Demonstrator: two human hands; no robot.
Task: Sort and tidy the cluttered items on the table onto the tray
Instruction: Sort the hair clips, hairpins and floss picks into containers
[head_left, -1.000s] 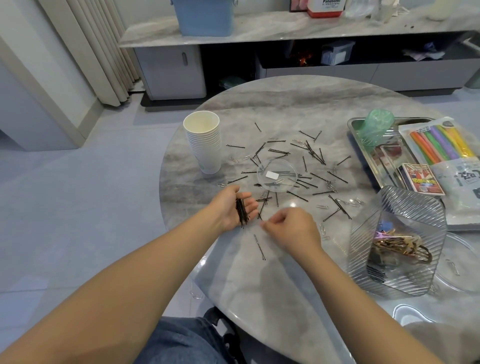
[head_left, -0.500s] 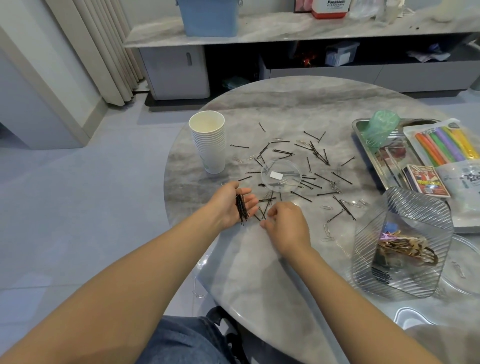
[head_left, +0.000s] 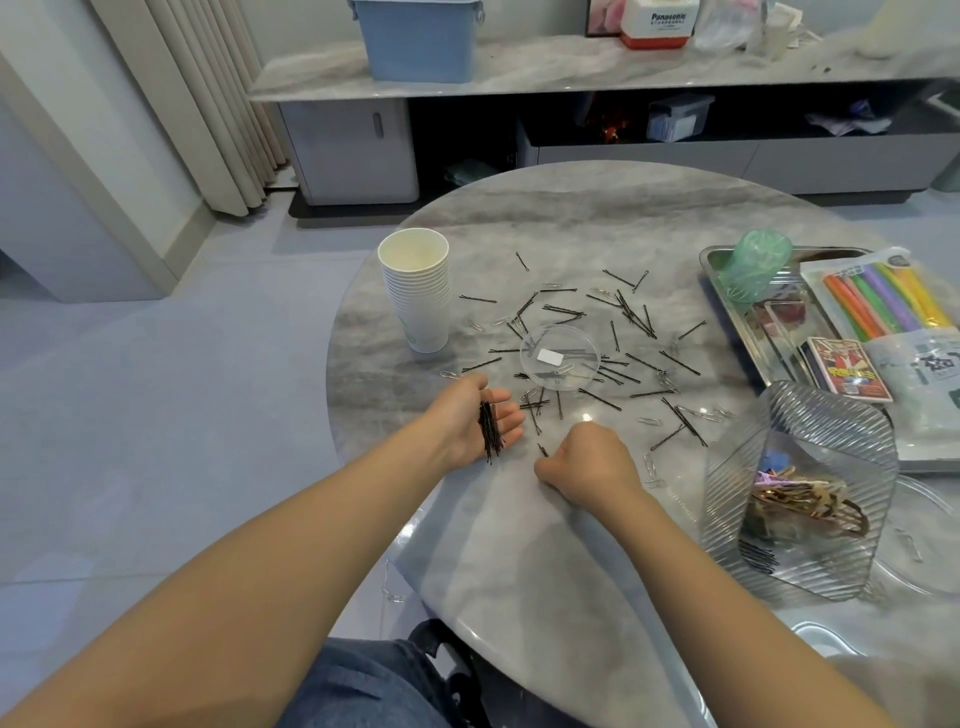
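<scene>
My left hand (head_left: 475, 423) lies palm up near the table's front edge and cups a bundle of black hairpins (head_left: 490, 434). Just to its right, my right hand (head_left: 584, 462) is closed in a pinch, and the tip of a hairpin (head_left: 542, 450) pokes out from its fingers. Several more black hairpins (head_left: 644, 322) and silver paper clips (head_left: 709, 414) are scattered over the round marble table (head_left: 519, 545). A small clear round lid (head_left: 560, 357) rests among them. The metal tray (head_left: 712, 270) sits at the right.
A stack of white paper cups (head_left: 418, 291) stands at the left. On the tray are a green cup (head_left: 756, 265), a card box (head_left: 847, 371) and a pack of coloured sticks (head_left: 883, 299). A ribbed clear container (head_left: 800, 488) with hair clips stands near right.
My right hand took the lone hairpin from the front of the table and now pinches it close to my left hand. The left hand kept its bundle.
</scene>
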